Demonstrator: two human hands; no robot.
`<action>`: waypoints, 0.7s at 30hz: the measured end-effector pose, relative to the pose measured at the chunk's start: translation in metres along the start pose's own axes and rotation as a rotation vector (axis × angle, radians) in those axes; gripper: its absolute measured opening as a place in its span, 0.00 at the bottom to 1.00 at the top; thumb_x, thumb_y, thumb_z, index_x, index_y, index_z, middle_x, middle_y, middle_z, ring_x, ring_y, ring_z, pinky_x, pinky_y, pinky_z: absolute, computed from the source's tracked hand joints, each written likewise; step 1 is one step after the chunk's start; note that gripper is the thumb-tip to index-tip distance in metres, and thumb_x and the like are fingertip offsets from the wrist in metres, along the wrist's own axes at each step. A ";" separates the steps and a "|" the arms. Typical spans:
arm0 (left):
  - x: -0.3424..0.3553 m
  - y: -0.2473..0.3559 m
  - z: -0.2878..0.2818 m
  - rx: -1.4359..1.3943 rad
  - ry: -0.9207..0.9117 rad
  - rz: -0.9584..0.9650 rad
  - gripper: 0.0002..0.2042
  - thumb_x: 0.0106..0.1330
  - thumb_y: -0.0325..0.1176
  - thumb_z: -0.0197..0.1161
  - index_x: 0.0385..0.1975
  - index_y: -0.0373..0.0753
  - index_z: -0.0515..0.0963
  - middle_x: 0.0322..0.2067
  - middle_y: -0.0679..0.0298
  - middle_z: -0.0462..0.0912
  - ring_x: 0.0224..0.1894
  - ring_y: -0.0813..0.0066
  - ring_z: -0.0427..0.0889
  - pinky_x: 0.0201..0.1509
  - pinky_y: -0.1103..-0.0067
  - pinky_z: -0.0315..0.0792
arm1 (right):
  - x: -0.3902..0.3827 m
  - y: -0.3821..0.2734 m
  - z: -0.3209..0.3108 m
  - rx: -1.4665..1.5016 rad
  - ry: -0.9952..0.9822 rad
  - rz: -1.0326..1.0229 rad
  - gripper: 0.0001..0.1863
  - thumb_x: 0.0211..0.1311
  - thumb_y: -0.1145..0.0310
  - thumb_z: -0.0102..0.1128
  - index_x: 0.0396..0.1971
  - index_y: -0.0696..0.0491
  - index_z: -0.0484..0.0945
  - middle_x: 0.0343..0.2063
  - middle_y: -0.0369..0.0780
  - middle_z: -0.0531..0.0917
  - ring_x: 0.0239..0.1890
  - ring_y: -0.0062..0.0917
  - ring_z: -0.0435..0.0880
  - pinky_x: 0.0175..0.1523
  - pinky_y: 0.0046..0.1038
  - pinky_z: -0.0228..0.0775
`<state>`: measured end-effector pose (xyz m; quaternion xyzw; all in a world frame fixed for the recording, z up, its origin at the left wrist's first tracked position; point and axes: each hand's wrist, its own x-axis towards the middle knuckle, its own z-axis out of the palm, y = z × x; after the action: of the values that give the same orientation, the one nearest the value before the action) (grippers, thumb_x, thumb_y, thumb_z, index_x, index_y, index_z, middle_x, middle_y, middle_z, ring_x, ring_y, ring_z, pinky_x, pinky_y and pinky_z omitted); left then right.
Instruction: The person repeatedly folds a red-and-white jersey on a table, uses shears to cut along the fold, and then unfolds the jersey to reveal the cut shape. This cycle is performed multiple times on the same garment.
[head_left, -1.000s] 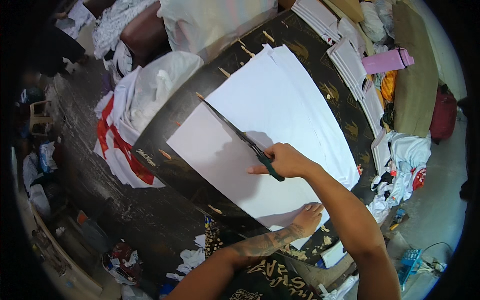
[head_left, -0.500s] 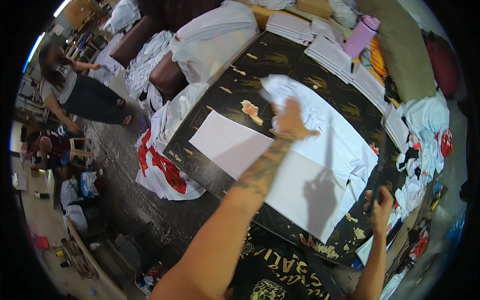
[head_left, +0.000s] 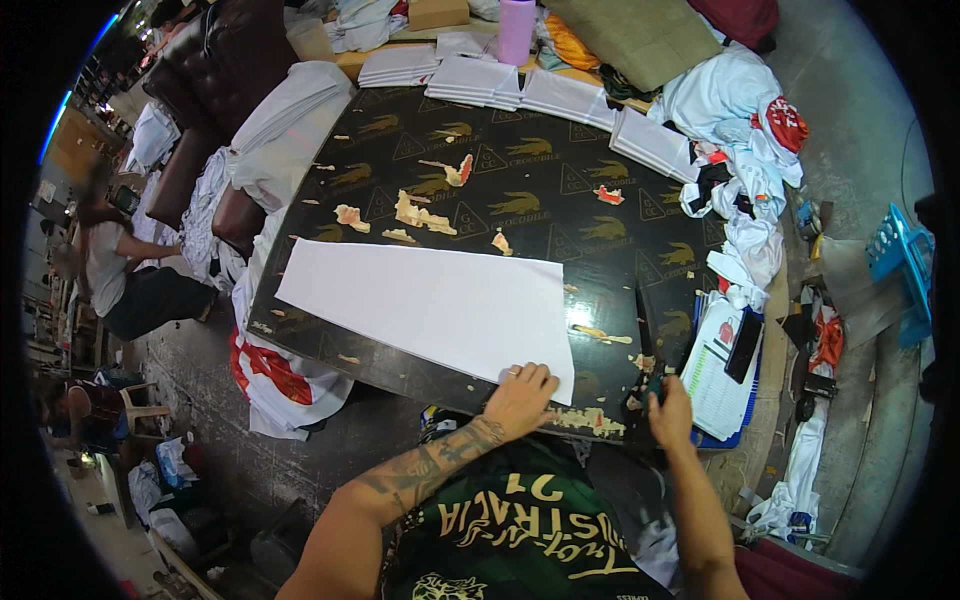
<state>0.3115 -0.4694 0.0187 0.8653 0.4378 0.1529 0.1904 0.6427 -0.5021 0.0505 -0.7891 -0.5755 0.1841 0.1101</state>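
A long white tapered sheet (head_left: 430, 300) lies flat on the dark patterned tabletop (head_left: 560, 210); I cannot tell whether it is paper or cloth. My left hand (head_left: 520, 400) rests on its near right corner, fingers lying on the surface. To the right, at the table's near edge, my right hand (head_left: 668, 410) is closed around the handles of dark scissors (head_left: 646, 335). Their blades point away from me over the tabletop, apart from the sheet. The grip itself is partly hidden by my fingers.
Stacks of folded white pieces (head_left: 565, 98) line the far edge, beside a pink bottle (head_left: 515, 32). White cloths (head_left: 745, 240) heap at the right, above papers and a phone (head_left: 745, 345). A blue plastic chair (head_left: 903, 255) stands farther right. A person (head_left: 120, 265) bends at the left.
The loose white cloth that lay over the sheet's right part is gone from the tabletop. My left hand has come back to the sheet's near corner. The view has turned.
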 end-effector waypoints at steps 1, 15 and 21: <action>0.005 -0.008 0.003 0.010 0.052 0.073 0.19 0.65 0.44 0.73 0.47 0.39 0.76 0.42 0.61 0.76 0.48 0.62 0.78 0.55 0.62 0.73 | -0.008 0.001 0.007 -0.025 0.020 -0.009 0.19 0.64 0.69 0.70 0.51 0.58 0.76 0.45 0.53 0.83 0.50 0.54 0.83 0.55 0.49 0.75; -0.094 -0.053 -0.173 -0.636 0.899 -0.742 0.10 0.80 0.32 0.57 0.37 0.31 0.78 0.27 0.60 0.76 0.32 0.74 0.77 0.39 0.74 0.72 | 0.066 -0.251 0.030 0.357 -0.619 -0.580 0.17 0.56 0.76 0.73 0.48 0.54 0.85 0.43 0.46 0.88 0.50 0.45 0.86 0.56 0.38 0.76; -0.096 -0.243 -0.181 -0.554 1.080 -1.064 0.12 0.77 0.36 0.63 0.40 0.31 0.81 0.29 0.56 0.80 0.35 0.64 0.81 0.45 0.68 0.75 | 0.121 -0.388 0.098 0.244 -0.470 -0.678 0.19 0.66 0.64 0.72 0.53 0.57 0.82 0.44 0.49 0.86 0.47 0.44 0.86 0.54 0.37 0.77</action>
<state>0.0083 -0.3803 0.0560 0.2690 0.7687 0.5419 0.2074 0.2975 -0.2691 0.0917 -0.4732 -0.7857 0.3790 0.1226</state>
